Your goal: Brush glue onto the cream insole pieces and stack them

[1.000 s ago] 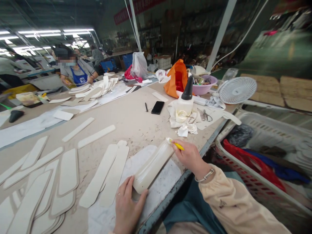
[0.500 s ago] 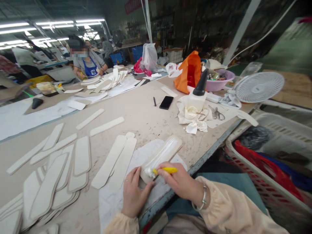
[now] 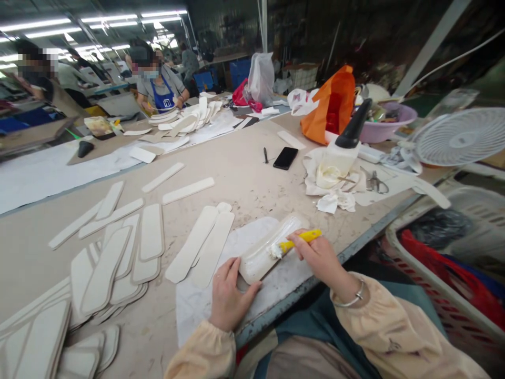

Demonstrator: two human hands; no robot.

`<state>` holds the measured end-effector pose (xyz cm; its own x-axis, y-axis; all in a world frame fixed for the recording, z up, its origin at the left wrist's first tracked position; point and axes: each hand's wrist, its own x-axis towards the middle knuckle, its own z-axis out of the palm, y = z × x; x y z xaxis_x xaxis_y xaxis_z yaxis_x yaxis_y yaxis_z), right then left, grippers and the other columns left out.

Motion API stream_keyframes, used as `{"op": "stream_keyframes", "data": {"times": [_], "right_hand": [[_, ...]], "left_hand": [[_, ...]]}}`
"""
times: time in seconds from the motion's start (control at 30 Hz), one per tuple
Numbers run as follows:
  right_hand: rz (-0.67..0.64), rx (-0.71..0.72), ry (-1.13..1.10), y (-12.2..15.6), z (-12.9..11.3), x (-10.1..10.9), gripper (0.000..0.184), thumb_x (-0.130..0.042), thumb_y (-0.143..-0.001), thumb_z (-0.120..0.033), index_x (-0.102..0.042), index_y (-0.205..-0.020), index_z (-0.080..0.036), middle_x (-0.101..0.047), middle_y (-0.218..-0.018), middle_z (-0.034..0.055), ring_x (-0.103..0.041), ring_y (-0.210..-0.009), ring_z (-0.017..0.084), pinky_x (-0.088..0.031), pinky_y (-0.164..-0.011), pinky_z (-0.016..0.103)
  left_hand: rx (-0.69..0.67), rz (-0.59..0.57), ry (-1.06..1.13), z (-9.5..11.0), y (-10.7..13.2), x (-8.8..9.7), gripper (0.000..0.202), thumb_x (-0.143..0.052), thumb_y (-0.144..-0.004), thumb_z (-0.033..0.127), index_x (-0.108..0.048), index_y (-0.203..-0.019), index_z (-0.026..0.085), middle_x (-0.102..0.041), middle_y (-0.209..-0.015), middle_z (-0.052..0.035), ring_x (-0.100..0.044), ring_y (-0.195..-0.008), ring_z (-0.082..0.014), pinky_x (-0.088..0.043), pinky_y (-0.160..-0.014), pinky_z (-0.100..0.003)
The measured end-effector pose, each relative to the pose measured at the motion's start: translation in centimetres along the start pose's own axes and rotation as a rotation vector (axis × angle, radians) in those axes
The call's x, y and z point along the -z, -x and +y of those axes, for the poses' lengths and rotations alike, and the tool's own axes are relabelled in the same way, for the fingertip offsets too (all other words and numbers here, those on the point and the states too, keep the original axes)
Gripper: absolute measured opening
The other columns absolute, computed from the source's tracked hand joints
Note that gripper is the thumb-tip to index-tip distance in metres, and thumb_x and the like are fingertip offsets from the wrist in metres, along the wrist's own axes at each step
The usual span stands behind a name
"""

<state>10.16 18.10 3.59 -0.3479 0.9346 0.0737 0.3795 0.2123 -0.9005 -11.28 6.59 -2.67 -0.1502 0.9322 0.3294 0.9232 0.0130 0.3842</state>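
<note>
At lower centre, the right hand [image 3: 322,260] clamps a yellow brush [image 3: 305,237]; the left hand [image 3: 232,299], grip apart, touches a glossy panel [image 3: 255,261].

At the right we see the fan [image 3: 463,138] and the basket [image 3: 450,302] cut off by the edge. We cannot make out the small things [image 3: 390,115] in the purple basin [image 3: 384,133], partly hidden by the black spout [image 3: 353,129], nor the blurred bristles [image 3: 275,251] of the yellow brush [image 3: 305,238].
</note>
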Motion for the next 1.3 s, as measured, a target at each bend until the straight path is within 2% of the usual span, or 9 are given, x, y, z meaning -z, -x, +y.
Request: {"op": "stream_keyframes", "data": {"times": [0.23,0.47,0.57,0.63,0.83,1.03,1.1,1.2,1.3], "right_hand": [[-0.221,0.08,-0.06,0.6,-0.9,-1.1,0.035,-0.04,-0.093,-0.035,-0.052,-0.064,-0.019,-0.05,-0.053,-0.0047,-0.052,-0.053,0.01,-0.041,-0.059,0.022],[0.162,0.075,0.286,-1.6,2.2,3.8,0.035,-0.042,-0.091,-0.036,-0.058,-0.066,-0.018,-0.066,-0.071,0.0025,-0.061,-0.06,0.014,-0.044,-0.061,0.025],[0.32,0.178,0.364,-1.7,2.9,4.6,0.029,-0.041,-0.092,-0.036,-0.063,-0.087,-0.017,-0.07,-0.088,0.0066,-0.065,-0.074,0.017,-0.047,-0.068,0.026],[0.335,0.266,0.441,-1.4,2.9,4.1,0.028,-0.041,-0.093,-0.035,-0.061,-0.099,-0.017,-0.069,-0.095,0.0087,-0.065,-0.085,0.019,-0.048,-0.075,0.028],[-0.024,0.422,0.75,0.5,0.8,-0.1,0.025,-0.039,-0.094,-0.031,-0.059,-0.094,-0.016,-0.064,-0.078,0.0091,-0.06,-0.076,0.02,-0.044,-0.066,0.029],[-0.297,0.685,0.579,3.5,-2.0,-3.4,0.022,-0.043,-0.091,-0.035,-0.057,-0.092,-0.018,-0.062,-0.075,0.0047,-0.057,-0.068,0.017,-0.042,-0.061,0.028],[-0.298,0.629,0.388,3.9,-2.5,-3.7,0.022,-0.044,-0.091,-0.035,-0.058,-0.098,-0.019,-0.065,-0.079,0.0037,-0.059,-0.072,0.016,-0.044,-0.066,0.026],[-0.222,0.372,0.101,3.3,-2.3,-3.2,0.024,-0.042,-0.093,-0.032,-0.061,-0.1,-0.019,-0.068,-0.084,0.0021,-0.062,-0.076,0.013,-0.045,-0.07,0.022],[-0.114,0.134,-0.005,1.3,-0.8,-1.6,0.031,-0.039,-0.093,-0.032,-0.064,-0.084,-0.017,-0.064,-0.067,-0.0004,-0.06,-0.062,0.012,-0.044,-0.062,0.021]], "left_hand": [[0.0,-0.001,-0.013,0.0,0.0,0.0,0.068,-0.066,-0.069,0.053,-0.052,-0.121,0.012,-0.056,-0.119,-0.016,-0.053,-0.108,-0.029,-0.046,-0.092,-0.046],[0.002,-0.023,-0.023,-0.1,-0.1,-0.1,0.066,-0.064,-0.071,0.053,-0.052,-0.121,0.013,-0.055,-0.12,-0.0157,-0.052,-0.11,-0.0297,-0.045,-0.093,-0.047],[0.004,-0.022,-0.022,-0.4,-0.1,-0.2,0.067,-0.064,-0.07,0.053,-0.05,-0.122,0.014,-0.054,-0.121,-0.0154,-0.051,-0.111,-0.0295,-0.044,-0.093,-0.047],[0.002,-0.022,-0.015,-0.5,-0.1,-0.3,0.067,-0.064,-0.07,0.053,-0.049,-0.123,0.015,-0.054,-0.121,-0.015,-0.051,-0.111,-0.0296,-0.044,-0.094,-0.047],[-0.005,-0.012,0.009,-0.7,0.0,-0.5,0.066,-0.066,-0.069,0.052,-0.049,-0.123,0.016,-0.054,-0.12,-0.0148,-0.051,-0.111,-0.0304,-0.044,-0.093,-0.048],[-0.002,-0.035,0.035,-1.2,0.1,-0.7,0.061,-0.062,-0.072,0.047,-0.049,-0.123,0.014,-0.054,-0.12,-0.0156,-0.052,-0.11,-0.03,-0.045,-0.093,-0.048],[0.0,-0.05,0.037,-1.2,0.1,-0.7,0.06,-0.062,-0.073,0.046,-0.049,-0.123,0.014,-0.054,-0.12,-0.0154,-0.052,-0.11,-0.0294,-0.045,-0.093,-0.047],[0.005,-0.04,0.026,-1.0,0.0,-0.5,0.064,-0.063,-0.071,0.05,-0.049,-0.122,0.013,-0.054,-0.119,-0.0156,-0.052,-0.11,-0.0293,-0.045,-0.093,-0.046],[0.011,-0.028,-0.014,-0.6,-0.1,-0.4,0.067,-0.064,-0.069,0.054,-0.049,-0.121,0.014,-0.055,-0.119,-0.0155,-0.052,-0.11,-0.0299,-0.045,-0.093,-0.047]]}}
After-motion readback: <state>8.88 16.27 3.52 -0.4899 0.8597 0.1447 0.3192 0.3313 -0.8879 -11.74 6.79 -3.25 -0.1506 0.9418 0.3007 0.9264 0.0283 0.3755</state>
